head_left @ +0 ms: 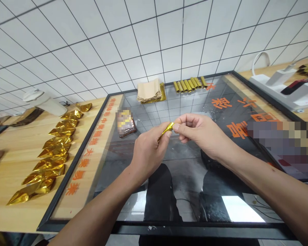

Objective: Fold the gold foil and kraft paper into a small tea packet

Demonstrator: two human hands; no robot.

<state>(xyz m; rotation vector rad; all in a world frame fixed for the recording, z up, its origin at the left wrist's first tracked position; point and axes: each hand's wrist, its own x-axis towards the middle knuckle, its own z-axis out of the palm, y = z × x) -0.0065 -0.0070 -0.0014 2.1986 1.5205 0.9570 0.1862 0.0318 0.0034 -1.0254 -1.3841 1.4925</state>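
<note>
Both my hands meet above the glass tabletop (184,171). My left hand (146,150) is closed around a small gold foil piece (167,129), whose tip sticks out between thumb and fingers. My right hand (197,131) pinches the upper end of the same foil piece with thumb and forefinger. At the far edge of the glass lie a row of rolled gold foil tubes (190,84) and a stack of tan paper sheets (149,91) on gold foil.
Several gold foil pouches (47,159) lie in a line on the wooden bench at the left. A small dark packet (127,123) rests on the glass. A white power strip (284,87) with cable sits at the right, a white device (45,100) far left.
</note>
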